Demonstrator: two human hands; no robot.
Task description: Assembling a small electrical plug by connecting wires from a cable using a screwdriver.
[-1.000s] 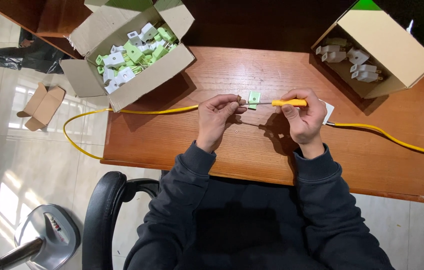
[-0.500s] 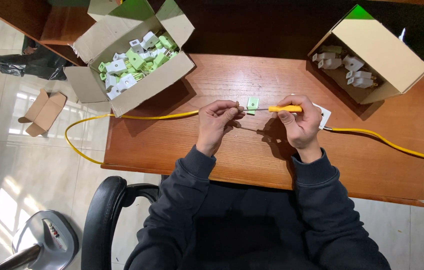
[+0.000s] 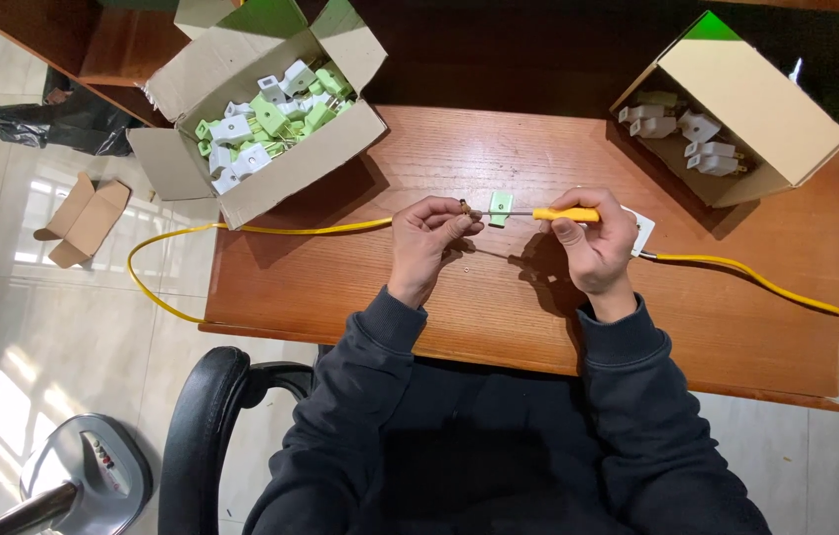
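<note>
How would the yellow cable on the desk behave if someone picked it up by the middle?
The yellow cable probably flops: it droops in a loop off the wooden desk edge. It looks thin, so likely light. Being held in the left hand, it would likely drag rather than lift free.

Place: a small home workshop, I think.
Signs: my wooden desk [image 3: 538, 297], two boxes [image 3: 271, 149] of plug parts, tiled floor [image 3: 43, 327], fan [image 3: 83, 481], office chair [image 3: 211, 416].
</note>
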